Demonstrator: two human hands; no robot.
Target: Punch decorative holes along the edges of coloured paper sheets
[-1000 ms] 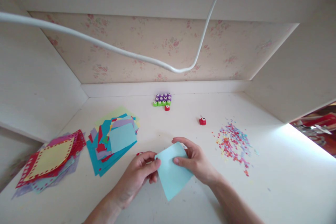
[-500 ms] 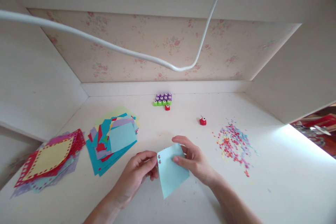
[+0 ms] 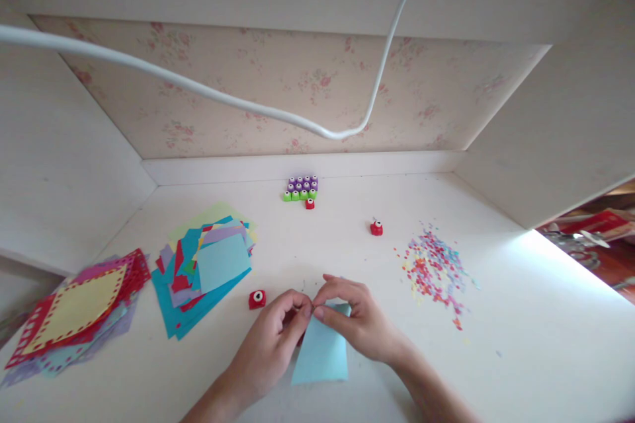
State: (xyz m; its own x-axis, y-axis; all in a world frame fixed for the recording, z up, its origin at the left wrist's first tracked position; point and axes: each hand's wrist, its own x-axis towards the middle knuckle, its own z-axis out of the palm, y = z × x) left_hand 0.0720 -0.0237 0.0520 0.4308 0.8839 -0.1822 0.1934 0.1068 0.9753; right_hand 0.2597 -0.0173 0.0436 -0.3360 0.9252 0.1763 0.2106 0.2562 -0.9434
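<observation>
Paper point(image 3: 322, 357), light blue, is held at the near part of the tabletop point(image 3: 342, 238). The left hand point(image 3: 268, 344) is narrowed, thumb and finger pinching its upper corner; the right hand point(image 3: 360, 320) pinches right beside. One red punch point(image 3: 256, 299) sits near the left hand.

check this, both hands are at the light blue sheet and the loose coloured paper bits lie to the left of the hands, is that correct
The side is wrong: the head view shows the loose coloured paper bits to the right of the left hand and right hand. Both are at the light blue sheet.
</observation>
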